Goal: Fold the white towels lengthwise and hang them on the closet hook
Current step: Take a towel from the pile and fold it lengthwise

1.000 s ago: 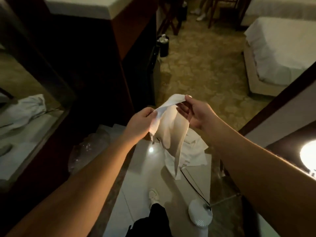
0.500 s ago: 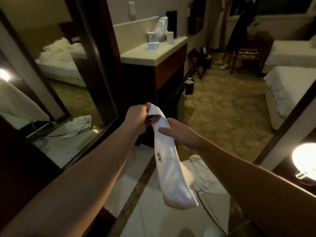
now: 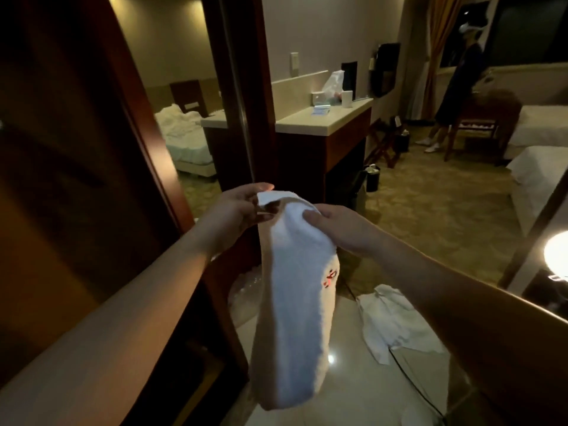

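Dimly lit hotel-room entry: glossy pale floor tiles (image 3: 353,392) underfoot, a dark wooden closet frame (image 3: 144,124) with a mirrored panel on the left, and a pale-topped dark wooden counter (image 3: 325,118) beyond. Subject item is a long white terry towel with a small red embroidered mark (image 3: 292,309), already folded into a narrow strip. It is suspended in mid-air in front of the person, between both hands at its top and clear of the floor at its bottom. The left hand (image 3: 239,210) pinches the top corner of the strip, thumb and fingers closed on the edge. The right hand (image 3: 335,222) lies over the crown of the strip just beside the left, thumb pressed on the near face; how its fingers sit behind the cloth cannot be confirmed. The long axis runs near vertical, straight down from the two grips, with the lower end swung slightly toward the viewer. The closet frame stands to the left of the towel, so the left hand is judged the nearer to it; no hook is visible. Hanging appears to call for carrying the top end leftward and upward. A second crumpled white towel (image 3: 390,324) lies on the floor to the right, not yet folded. A person stands at far right, by a chair.
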A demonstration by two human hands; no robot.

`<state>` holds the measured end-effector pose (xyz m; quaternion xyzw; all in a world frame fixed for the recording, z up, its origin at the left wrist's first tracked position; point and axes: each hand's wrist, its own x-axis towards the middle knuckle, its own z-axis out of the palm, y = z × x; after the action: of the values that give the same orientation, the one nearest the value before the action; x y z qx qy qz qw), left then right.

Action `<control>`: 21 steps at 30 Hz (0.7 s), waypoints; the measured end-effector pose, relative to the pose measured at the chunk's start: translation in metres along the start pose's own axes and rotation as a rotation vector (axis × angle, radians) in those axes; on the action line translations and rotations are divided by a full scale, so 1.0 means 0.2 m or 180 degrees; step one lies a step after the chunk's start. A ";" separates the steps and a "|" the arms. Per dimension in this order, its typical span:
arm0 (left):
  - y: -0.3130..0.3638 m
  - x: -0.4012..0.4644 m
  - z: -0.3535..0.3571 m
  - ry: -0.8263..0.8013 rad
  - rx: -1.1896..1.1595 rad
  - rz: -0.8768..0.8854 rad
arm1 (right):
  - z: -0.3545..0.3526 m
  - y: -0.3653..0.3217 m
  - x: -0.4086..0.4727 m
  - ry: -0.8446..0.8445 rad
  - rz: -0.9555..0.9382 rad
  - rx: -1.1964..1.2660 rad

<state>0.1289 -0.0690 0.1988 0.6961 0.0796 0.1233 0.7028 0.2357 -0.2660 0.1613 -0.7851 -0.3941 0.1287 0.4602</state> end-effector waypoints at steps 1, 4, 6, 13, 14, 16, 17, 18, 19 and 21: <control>0.00 -0.13 -0.06 -0.0018 0.0370 0.0101 | 0.06 -0.08 -0.06 -0.0046 -0.0057 -0.0058; 0.01 -0.48 -0.21 0.0453 0.1643 0.0377 | 0.25 -0.29 -0.23 -0.0213 -0.0165 -0.0188; 0.04 -0.71 -0.29 0.0730 0.1779 0.0433 | 0.37 -0.41 -0.32 -0.0259 -0.0189 -0.0257; 0.19 -1.34 -0.53 0.0741 0.0996 0.0536 | 0.65 -0.73 -0.50 -0.0626 -0.0176 -0.0602; 0.22 -1.40 -0.57 0.0821 0.0937 0.0608 | 0.69 -0.74 -0.51 -0.0684 -0.0121 -0.0708; 0.26 -1.51 -0.64 0.0985 0.0796 0.0704 | 0.76 -0.70 -0.53 -0.0734 0.0002 -0.0933; 0.27 -1.56 -0.69 0.1082 0.0745 0.0716 | 0.79 -0.67 -0.54 -0.0714 0.0041 -0.1035; 0.28 -1.60 -0.74 0.1194 0.0705 0.0703 | 0.82 -0.64 -0.54 -0.0672 0.0069 -0.1129; 0.28 -1.64 -0.79 0.1317 0.0651 0.0677 | 0.85 -0.61 -0.54 -0.0639 0.0110 -0.1234; 0.28 -1.72 -0.88 0.1552 0.0465 0.0633 | 0.89 -0.54 -0.54 -0.0635 0.0158 -0.1487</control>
<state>-0.2533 0.0027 0.2310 0.6991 0.1864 0.3496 0.5952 0.0093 -0.2064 0.1364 -0.8629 -0.4372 0.1222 0.2219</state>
